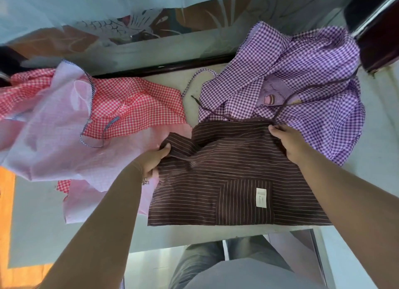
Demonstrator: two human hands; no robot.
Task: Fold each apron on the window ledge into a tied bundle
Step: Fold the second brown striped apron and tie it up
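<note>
A dark brown apron with thin pale stripes lies spread on the window ledge, its pocket and white label facing up. My left hand grips its bunched left edge. My right hand holds the top right corner, where a brown strap leads off over a purple checked apron. That purple apron lies crumpled at the right. A red checked apron with a pale pink lining lies crumpled at the left.
A glass pane with a dark frame runs behind the ledge, with a pale curtain hanging above. A dark post stands at the far right. The ledge's front edge is just below the brown apron.
</note>
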